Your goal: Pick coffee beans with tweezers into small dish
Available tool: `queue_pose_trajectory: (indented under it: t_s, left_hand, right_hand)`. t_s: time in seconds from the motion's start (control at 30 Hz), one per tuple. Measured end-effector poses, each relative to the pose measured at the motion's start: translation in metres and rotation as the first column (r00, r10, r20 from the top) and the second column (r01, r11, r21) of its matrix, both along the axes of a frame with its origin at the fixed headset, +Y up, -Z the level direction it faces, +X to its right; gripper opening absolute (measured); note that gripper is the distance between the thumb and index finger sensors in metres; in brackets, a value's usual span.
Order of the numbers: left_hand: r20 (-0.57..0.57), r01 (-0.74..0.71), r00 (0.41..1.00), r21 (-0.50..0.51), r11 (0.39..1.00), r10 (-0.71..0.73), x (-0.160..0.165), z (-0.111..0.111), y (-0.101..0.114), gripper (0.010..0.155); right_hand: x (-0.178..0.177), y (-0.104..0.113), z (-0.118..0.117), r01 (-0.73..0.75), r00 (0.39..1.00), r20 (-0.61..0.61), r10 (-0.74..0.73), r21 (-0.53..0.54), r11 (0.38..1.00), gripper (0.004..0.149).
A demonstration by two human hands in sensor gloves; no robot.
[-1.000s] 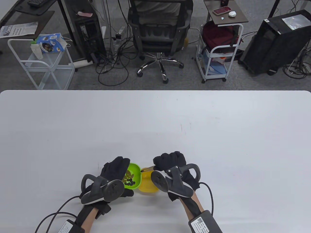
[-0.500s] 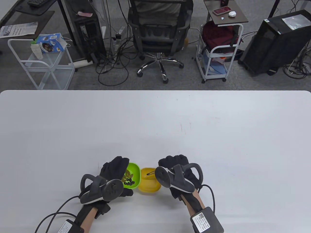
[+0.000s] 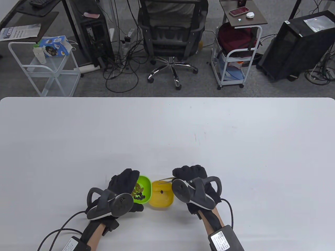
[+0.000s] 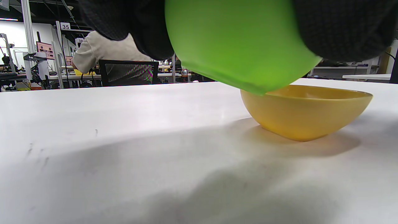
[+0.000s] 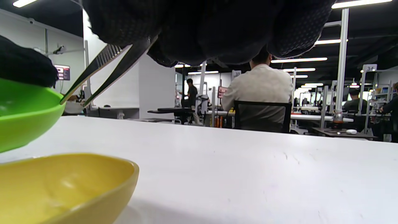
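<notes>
The left hand (image 3: 123,183) grips the green bowl (image 3: 144,189) and holds it tilted and lifted, its lower edge overlapping the rim of the yellow dish (image 3: 161,196); the fingers wrap the bowl's far side. Most coffee beans (image 3: 138,195) lie heaped in the green bowl, just left of the yellow dish. One dark bean (image 3: 162,192) lies inside the yellow dish, near its middle. Over the dish's far rim, the tweezers (image 3: 167,180) hover with a narrow gap between their tips and nothing visibly between them. Right of the dish, the right hand (image 3: 189,174) pinches the tweezers near their upper end, fingers bunched together. The step in hand looks like a finished drop. The next move likely calls for swinging the tips left into the green bowl and closing on a single bean.
</notes>
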State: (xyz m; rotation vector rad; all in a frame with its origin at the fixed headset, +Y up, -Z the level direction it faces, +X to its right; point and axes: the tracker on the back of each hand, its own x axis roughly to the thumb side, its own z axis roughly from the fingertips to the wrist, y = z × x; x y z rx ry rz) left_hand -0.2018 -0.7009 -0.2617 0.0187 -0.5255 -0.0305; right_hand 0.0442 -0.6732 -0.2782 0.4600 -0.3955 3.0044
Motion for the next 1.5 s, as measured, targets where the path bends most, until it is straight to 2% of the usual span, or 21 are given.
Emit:
queue_pose_trajectory:
  t_s: [0.17, 0.43, 0.8, 1.5]
  left_hand:
    - [0.001, 0.004, 1.0, 0.005, 1.0, -0.004, 0.0, 0.0, 0.0, 0.113]
    - [0.002, 0.01, 1.0, 0.008, 1.0, -0.01, 0.0, 0.001, 0.001, 0.114]
    - [0.004, 0.009, 1.0, 0.021, 1.0, -0.009, 0.001, 0.001, 0.001, 0.114]
    - [0.012, 0.0, 1.0, 0.01, 1.0, 0.0, 0.002, 0.003, 0.0, 0.114]
  right_hand:
    - [0.0, 0.009, 0.005, 0.076, 0.997, -0.02, -0.075, 0.027, 0.997, 0.044]
    - [-0.023, 0.005, 0.013, 0.06, 0.993, -0.1, -0.059, 0.01, 0.998, 0.044]
    - [-0.049, -0.007, 0.018, -0.077, 0.984, -0.159, 0.08, 0.019, 0.997, 0.044]
    - [-0.064, -0.011, 0.024, -0.178, 0.965, -0.186, 0.184, 0.048, 0.983, 0.043]
